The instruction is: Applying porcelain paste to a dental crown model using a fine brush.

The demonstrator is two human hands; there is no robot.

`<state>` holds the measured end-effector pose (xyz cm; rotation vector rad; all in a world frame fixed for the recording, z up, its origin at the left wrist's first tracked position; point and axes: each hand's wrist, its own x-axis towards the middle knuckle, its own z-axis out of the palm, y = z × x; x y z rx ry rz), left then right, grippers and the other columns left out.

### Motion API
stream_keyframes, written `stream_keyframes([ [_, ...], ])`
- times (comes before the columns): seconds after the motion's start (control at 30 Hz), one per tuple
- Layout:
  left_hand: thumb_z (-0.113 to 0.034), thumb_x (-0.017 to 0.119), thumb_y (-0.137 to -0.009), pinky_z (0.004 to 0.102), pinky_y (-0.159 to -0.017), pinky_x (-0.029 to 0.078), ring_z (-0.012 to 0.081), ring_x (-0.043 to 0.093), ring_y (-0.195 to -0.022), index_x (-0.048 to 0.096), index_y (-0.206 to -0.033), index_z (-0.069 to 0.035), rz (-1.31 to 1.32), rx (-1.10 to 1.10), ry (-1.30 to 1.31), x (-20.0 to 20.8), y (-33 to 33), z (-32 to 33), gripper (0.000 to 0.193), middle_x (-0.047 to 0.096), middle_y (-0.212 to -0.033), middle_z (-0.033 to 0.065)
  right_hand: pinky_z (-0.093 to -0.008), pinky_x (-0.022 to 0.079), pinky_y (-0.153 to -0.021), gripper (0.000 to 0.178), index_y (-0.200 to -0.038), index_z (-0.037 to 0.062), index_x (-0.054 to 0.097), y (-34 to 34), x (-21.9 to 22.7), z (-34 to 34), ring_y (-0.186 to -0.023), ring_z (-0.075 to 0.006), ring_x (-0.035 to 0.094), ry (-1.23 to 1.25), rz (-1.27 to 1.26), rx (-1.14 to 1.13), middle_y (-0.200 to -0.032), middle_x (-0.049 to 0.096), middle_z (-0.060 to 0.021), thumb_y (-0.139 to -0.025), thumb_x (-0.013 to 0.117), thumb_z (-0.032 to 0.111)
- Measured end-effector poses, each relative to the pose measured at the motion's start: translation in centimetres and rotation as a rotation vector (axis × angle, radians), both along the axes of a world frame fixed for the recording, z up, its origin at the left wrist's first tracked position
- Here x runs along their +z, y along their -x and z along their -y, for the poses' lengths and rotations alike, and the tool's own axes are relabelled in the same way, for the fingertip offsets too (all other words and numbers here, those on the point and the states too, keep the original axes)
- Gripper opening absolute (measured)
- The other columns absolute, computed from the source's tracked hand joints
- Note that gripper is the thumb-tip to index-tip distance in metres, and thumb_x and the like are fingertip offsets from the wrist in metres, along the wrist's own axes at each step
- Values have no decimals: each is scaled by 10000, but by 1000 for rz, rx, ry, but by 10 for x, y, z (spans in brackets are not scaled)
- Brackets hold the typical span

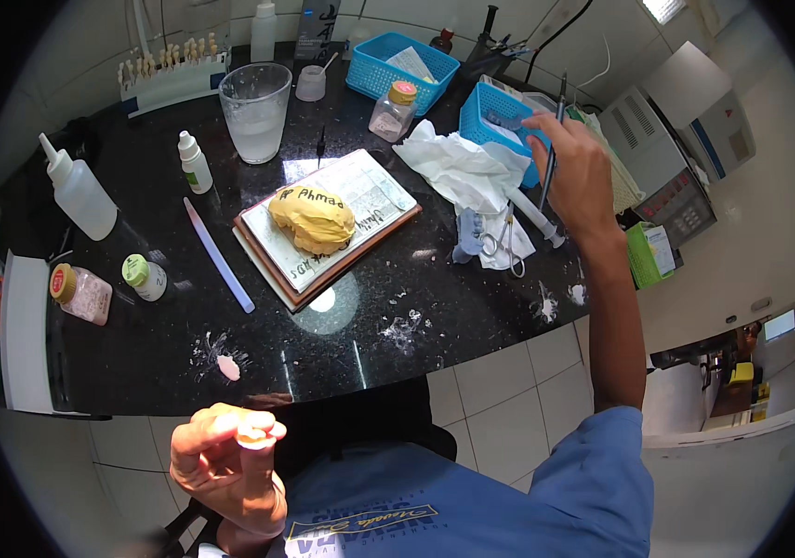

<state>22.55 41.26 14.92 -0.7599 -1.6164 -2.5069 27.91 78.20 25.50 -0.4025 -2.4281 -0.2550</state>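
Observation:
My left hand (pixel 225 465) is raised in front of the table's near edge, its thumb and fingertips pinching a small pale piece (pixel 255 440). Strong light washes the piece out, so its kind is unclear. At the far right, my right hand (pixel 576 172) grips a slim dark pen-shaped tool (pixel 553 153), which stands nearly upright beside a blue basket (pixel 490 116). Below that hand are a large plastic syringe (pixel 535 219), scissors (pixel 512 244) and crumpled white tissue (pixel 463 163). A yellow lump with handwriting (pixel 312 219) rests on a notebook (pixel 374 191) in the middle.
Along the left stand a squeeze bottle (pixel 84 195), small jars (pixel 145 277) and a purple-white strip (pixel 219 256). Farther back are a glass of cloudy liquid (pixel 255 116), a tooth shade guide (pixel 174 79) and another blue basket (pixel 402 70). White crumbs (pixel 404 330) and pink powder (pixel 228 367) lie near the front edge.

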Motion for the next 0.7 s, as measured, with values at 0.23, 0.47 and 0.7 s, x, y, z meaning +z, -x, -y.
stream_keyframes([
  [0.23,52,668,-845,263,-732,555,158,671,-784,536,-1018,20,40,-120,-111,17,12,-38,220,666,-891,176,-432,503,-791,152,-996,41,670,47,-12,-24,-945,-311,644,-117,89,369,-1009,672,-161,-851,632,66],
  [0.47,54,687,-831,284,-755,575,204,693,-850,565,-1009,35,-44,-147,-133,28,20,-55,217,674,-933,188,-415,489,-684,193,-997,19,686,99,-13,-18,-767,-352,655,263,362,417,-834,681,-190,-898,618,169],
  [0.7,76,663,-839,278,-778,567,213,688,-919,584,-1048,36,-6,-248,-125,29,25,-61,227,680,-976,199,-326,435,-582,224,-849,-12,643,94,-5,-19,-590,-192,547,292,355,437,-728,634,-109,-863,684,208],
])
